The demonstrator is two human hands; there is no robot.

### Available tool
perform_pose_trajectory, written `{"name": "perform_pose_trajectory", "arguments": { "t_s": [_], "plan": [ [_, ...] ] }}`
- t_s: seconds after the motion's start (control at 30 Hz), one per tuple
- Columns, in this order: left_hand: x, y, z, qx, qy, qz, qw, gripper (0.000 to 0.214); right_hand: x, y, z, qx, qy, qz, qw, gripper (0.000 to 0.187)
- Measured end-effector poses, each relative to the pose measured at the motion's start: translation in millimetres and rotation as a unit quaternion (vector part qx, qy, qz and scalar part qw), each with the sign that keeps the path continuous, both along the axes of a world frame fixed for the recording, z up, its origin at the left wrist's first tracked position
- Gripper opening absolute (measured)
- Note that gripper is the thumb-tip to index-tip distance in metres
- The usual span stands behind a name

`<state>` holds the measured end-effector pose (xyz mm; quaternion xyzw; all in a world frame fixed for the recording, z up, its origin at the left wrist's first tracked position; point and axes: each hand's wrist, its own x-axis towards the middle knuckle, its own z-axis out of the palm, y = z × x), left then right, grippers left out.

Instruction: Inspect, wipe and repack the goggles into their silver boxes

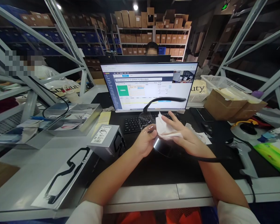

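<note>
My left hand (144, 141) is closed, pinching a pair of dark-framed glasses (164, 99) near the middle of the frame. One black temple arm points up and right in front of the monitor, and the other runs out below my right wrist. A clear lens hangs beneath my fingers. Between my hands is a crumpled white tissue (164, 127). My right hand (189, 139) presses this tissue against the glasses, thumb and fingers on either side. The folds hide part of the frame. A grey printed box (107, 141) stands left of my left forearm.
Behind my hands are a keyboard (131, 125) and a lit monitor (140, 90). A barcode scanner (244, 155), tape roll (246, 129) and green packet (272, 157) lie right. Left are a long white box (63, 177) and a grey tray (76, 119). Two people sit beyond.
</note>
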<state>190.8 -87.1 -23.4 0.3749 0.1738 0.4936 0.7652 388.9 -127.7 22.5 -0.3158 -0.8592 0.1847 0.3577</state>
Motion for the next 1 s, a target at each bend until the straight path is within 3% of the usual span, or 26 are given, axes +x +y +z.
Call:
{"name": "perform_pose_trajectory", "arguments": {
  "t_s": [0.13, 0.23, 0.3, 0.4, 0.5, 0.6, 0.73, 1.0],
  "plan": [
    [-6.6, 5.2, -0.2, 0.056, 0.008, 0.071, 0.996, 0.048, 8.3, -0.8, 3.8, -0.110, 0.081, -0.005, 0.991, 0.045],
    [-11.0, 5.1, 1.7, 0.134, 0.026, 0.120, 0.983, 0.049, 16.9, 3.2, 2.7, -0.181, 0.200, -0.013, 0.963, 0.047],
    [-13.0, 4.0, 3.7, 0.178, 0.028, 0.153, 0.972, 0.048, 23.0, 7.5, 1.1, -0.239, 0.311, -0.032, 0.919, 0.050],
    [-14.0, 2.8, 6.1, 0.225, 0.024, 0.199, 0.954, 0.042, 30.8, 14.5, -0.9, -0.294, 0.488, -0.079, 0.818, 0.055],
    [-13.2, 2.5, 6.9, 0.258, 0.019, 0.217, 0.941, 0.034, 33.9, 19.1, -1.0, -0.238, 0.619, -0.161, 0.731, 0.033],
    [-12.4, 2.8, 6.7, 0.285, 0.019, 0.222, 0.932, 0.035, 30.8, 18.6, 1.4, -0.211, 0.669, -0.215, 0.680, 0.021],
    [-13.6, 3.4, 5.8, 0.305, 0.011, 0.231, 0.924, 0.036, 25.4, 13.8, 4.5, -0.212, 0.667, -0.208, 0.683, 0.020],
    [-13.6, -4.2, 12.4, 0.242, 0.009, 0.257, 0.936, 0.039, 23.4, -4.1, 15.4, -0.067, 0.636, -0.162, 0.751, 0.028]
  ]
}}
